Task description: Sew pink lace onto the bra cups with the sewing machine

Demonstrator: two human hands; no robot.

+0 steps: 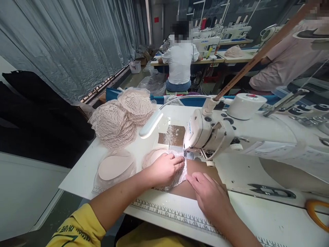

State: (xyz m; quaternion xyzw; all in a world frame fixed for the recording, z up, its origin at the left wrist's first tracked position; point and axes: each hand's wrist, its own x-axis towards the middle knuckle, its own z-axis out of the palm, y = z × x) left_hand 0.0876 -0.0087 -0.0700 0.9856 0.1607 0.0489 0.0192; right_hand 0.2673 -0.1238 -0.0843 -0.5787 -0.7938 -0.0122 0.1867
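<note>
On the sewing machine [203, 130] bed lies a beige lace cup piece [180, 176], its edge under the presser foot by the needle. My left hand [164, 168] presses on the lace just left of the needle, fingers bent and close together, holding it against the bed. Nearer to me, my right hand [208, 192] pinches the lace's right edge between thumb and forefinger. Some of the lace is hidden under my left hand. Left of my forearm a smooth beige cup piece [115, 167] rests on sheer fabric.
Stacked lace cups [113, 123] stand at the back left of the table. A lamp [151, 123] on a bendy neck reaches over the bed. Thread snips [272, 191] and orange-handled scissors [317, 212] lie at right. A ruler strip [180, 216] runs along the front. Co-workers sit beyond.
</note>
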